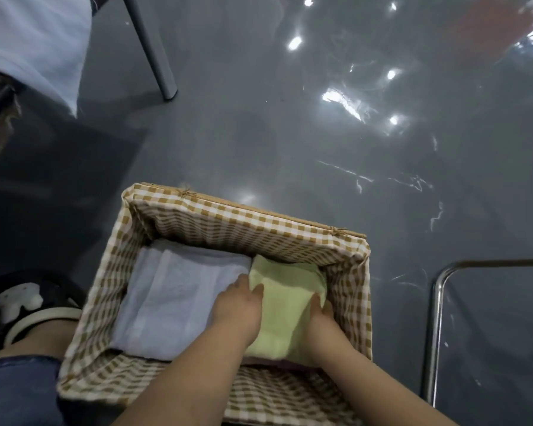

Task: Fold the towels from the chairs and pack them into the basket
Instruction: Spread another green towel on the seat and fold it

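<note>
A woven basket (243, 222) with a brown-and-white checked liner stands on the grey floor below me. A folded pale blue towel (173, 299) lies flat in its left half. A folded light green towel (285, 305) sits in the right half, on top of something pinkish whose edge shows at its near end. My left hand (237, 305) grips the green towel's left edge, thumb on top. My right hand (322, 318) holds its right edge, fingers tucked down beside the liner. Another pale blue towel (34, 41) hangs from a chair at the top left.
A grey chair leg (154, 53) stands on the floor at the top left. A chrome chair frame (437, 302) rises at the right of the basket. My knee in blue jeans (16, 392) and a shoe (28, 305) are at the lower left. The floor is glossy grey.
</note>
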`<state>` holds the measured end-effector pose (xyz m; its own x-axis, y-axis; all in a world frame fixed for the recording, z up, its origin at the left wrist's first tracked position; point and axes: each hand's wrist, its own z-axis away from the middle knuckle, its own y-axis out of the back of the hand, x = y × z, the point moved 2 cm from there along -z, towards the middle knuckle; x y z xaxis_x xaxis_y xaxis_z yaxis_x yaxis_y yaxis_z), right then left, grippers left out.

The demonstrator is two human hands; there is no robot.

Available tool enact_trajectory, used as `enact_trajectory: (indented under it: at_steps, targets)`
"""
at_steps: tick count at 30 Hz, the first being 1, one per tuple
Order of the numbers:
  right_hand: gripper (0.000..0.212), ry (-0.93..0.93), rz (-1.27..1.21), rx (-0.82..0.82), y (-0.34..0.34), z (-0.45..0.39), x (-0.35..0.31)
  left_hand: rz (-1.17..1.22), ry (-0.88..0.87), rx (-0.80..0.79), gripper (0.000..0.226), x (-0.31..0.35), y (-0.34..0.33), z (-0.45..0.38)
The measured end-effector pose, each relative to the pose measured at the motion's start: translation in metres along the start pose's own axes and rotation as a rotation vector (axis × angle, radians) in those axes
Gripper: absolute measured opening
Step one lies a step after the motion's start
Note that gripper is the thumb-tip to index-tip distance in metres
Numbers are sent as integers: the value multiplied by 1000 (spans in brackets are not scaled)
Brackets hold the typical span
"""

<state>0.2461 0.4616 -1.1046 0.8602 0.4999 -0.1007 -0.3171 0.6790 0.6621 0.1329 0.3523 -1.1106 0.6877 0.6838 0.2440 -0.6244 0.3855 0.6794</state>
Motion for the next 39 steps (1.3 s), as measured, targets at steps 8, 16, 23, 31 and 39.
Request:
enact_trajectory:
  at_steps: [8,16,23,31,39]
  targets:
    - [126,141,537,-85,6,-3,-25,-356,-200,35,110,-10,4,-3]
    - [124,11,566,-145,-3,-27,-5,-362,-159,-174,123,-21,-3,-16]
    - [126,55,596,-129,-1,-29,-10,-447,-156,-193,123,-27,-12,-24]
    - [122,314,549,-29,24,0,-24,-342,-231,24,114,-42,6,17]
    - [106,602,556,112,44,45,-71,-171,-64,189,99,-61,41,87]
